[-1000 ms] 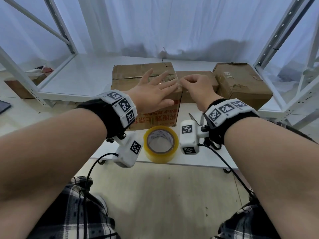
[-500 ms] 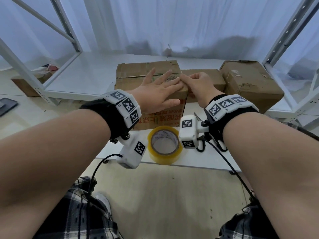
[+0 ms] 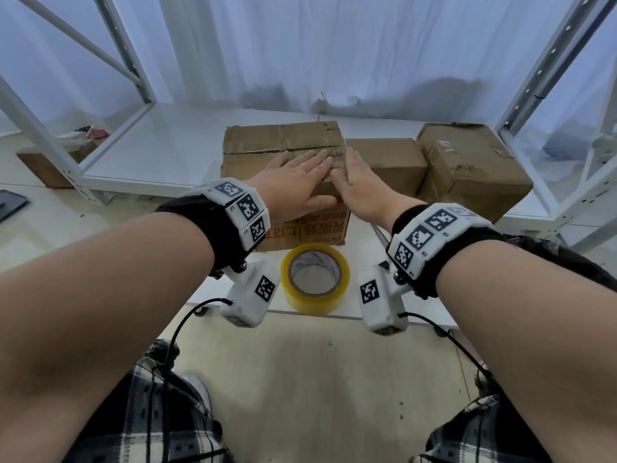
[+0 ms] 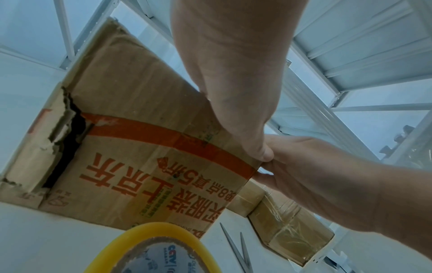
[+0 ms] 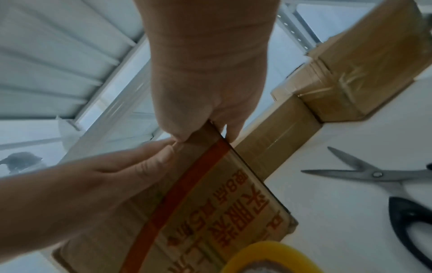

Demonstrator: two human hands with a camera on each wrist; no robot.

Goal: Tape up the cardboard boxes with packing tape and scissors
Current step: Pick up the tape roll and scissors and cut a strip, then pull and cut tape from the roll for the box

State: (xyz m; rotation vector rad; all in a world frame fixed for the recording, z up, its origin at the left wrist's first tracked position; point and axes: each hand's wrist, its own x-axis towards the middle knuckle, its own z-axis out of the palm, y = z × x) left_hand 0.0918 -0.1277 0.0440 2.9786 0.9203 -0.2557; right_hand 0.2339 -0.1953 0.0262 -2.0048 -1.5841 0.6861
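1. On the white table point(image 3: 173, 152), a low surface framed by white metal racking, stand three brown cardboard boxes in a row.
2. Largest printed cardboard box point(image 3: 283, 145), worn, with red characters and an orange band on its front face, stands at the left of the row; a torn gap shows at one front corner in the left wrist view.
3. Plain brown cardboard box at the far right point(image 3: 467, 162) shows clear tape over its edges in both wrist views; a lower brown box point(image 3: 387, 158) sits between it and the printed box, touching both.
4. Left hand point(image 3: 293, 185) lies flat on top of the printed box, fingers straight and together, thumb at the front top edge. Its grip is loose and holds nothing.
5. Right hand point(image 3: 360, 185) lies beside it on the box's right top edge, fingers extended, touching the left hand's fingertips. No object is held.
6. Yellow roll of packing tape point(image 3: 315, 279) lies flat on the table, just in front of the printed box.
7. Steel scissors with black handles point(image 5: 383, 181) lie on the table to the right of the roll, blades parted.
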